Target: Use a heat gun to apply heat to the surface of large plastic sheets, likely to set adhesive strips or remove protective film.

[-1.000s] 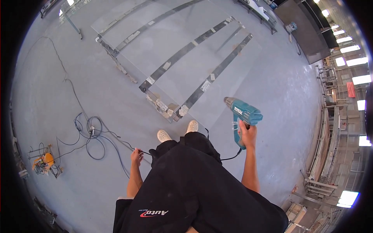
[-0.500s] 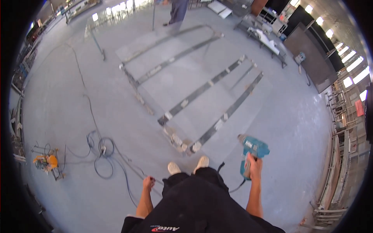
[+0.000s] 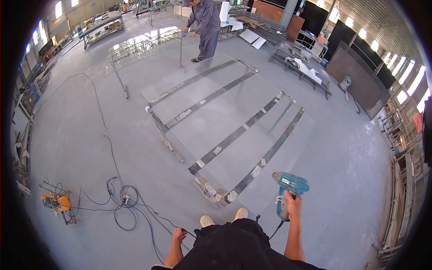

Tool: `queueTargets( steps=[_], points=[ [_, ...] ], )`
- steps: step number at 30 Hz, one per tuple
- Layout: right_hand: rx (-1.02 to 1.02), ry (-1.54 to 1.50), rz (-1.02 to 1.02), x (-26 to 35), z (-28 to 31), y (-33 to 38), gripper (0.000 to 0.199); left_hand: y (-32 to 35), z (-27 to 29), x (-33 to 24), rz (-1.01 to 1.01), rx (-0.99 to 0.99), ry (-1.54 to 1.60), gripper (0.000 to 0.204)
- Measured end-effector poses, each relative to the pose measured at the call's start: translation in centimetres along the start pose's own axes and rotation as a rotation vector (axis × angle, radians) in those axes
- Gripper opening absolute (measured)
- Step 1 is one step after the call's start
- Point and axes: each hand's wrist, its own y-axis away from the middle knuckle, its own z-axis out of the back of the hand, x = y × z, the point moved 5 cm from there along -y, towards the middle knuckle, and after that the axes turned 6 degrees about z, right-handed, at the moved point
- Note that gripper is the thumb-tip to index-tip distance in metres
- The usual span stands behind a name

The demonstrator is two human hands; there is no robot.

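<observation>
Gripping a blue-green heat gun [image 3: 292,182] to the right of the glass sheet [image 3: 225,119], with fingers of the right hand [image 3: 293,204] curled round its handle. Pinching a black cord [image 3: 167,220] between fingers of the left hand [image 3: 179,234], not far from looped cables [image 3: 128,205].

Pretty bright tbh, light pouring in from windows [image 3: 58,9] far left and glowing panels [image 3: 407,73] on the right, both blown out white. The far glass sheet [image 3: 148,41] throws back hard glare and the floor [image 3: 366,137] shines in patches on the right. Middle's fairly crisp, but racks [image 3: 398,189] on the right bend near the blacked-out fisheye edges.
</observation>
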Motion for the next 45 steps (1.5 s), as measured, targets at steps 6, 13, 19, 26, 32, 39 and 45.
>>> queueTargets(
  steps=[6, 13, 19, 26, 32, 39, 45],
  points=[
    [0.053, -0.024, -0.042, 0.7, -1.5, 1.1, 0.026, 0.1, 0.5, 0.4, 0.026, -0.022, 0.021, 0.015],
    [-0.101, -0.053, -0.030, 0.4, -1.3, 1.7, 0.029, 0.6, 0.7, 0.6, 0.010, -0.017, 0.020, 0.015],
    [-0.155, -0.197, -0.018, 1.3, -1.7, 1.7, 0.031, 1.1, 2.4, 0.7, 0.002, -0.061, -0.036, 0.018],
    [-0.027, -0.361, -0.230, 4.8, -6.1, 2.0, 0.034, 4.0, 5.9, 1.1, 0.027, -0.111, -0.059, 0.021],
    [0.056, -0.576, -0.273, 4.5, -11.8, -0.3, 0.031, 5.3, 8.6, 3.3, 0.133, -0.211, -0.053, 0.028],
    [0.223, -0.610, -0.305, 7.1, -16.7, -1.3, 0.025, 3.3, 10.5, 5.6, 0.016, -0.166, -0.020, 0.024],
    [0.142, -0.585, -0.338, 7.1, -21.2, -2.0, 0.023, 1.2, 11.6, 3.7, 0.021, 0.012, 0.208, 0.028]
  ],
)
